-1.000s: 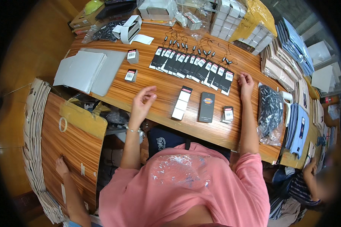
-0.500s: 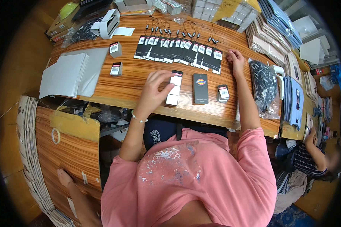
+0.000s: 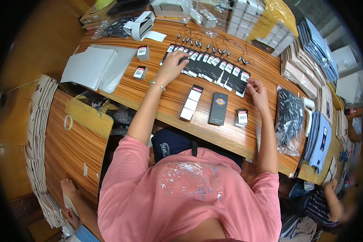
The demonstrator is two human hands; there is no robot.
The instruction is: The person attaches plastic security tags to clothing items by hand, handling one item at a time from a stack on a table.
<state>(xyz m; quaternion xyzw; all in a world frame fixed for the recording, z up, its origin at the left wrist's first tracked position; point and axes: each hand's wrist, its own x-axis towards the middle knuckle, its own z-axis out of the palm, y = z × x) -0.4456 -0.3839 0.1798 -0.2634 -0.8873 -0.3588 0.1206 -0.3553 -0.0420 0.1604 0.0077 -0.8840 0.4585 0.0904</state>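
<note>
A fanned row of black hang tags (image 3: pixel 213 66) with white barcode stickers and black strings lies across the table. My left hand (image 3: pixel 171 68) reaches over the left part of the row, thumb and fingers apart. At the right end, my right hand (image 3: pixel 259 93) has its loosely bent fingers beside the last tag, at or touching its edge. Nearer me lie a black stack with white label panels (image 3: pixel 192 103), a stack of black tags (image 3: pixel 218 109) with a coloured emblem, and a small stack of barcode tags (image 3: pixel 241 117).
Two small tag stacks (image 3: pixel 142 53) and white papers (image 3: pixel 88 66) lie to the left. White boxes (image 3: pixel 246 18) stand at the back. A bag of black cords (image 3: pixel 289 119) and folded garments (image 3: pixel 320 137) are on the right. Other people's hands (image 3: pixel 69 187) show at lower left and far right.
My left hand has moved from the labelled black stack, forward to the tag row. My right hand has come to the row's right end. The view has shifted, so the table appears farther right and lower.
</note>
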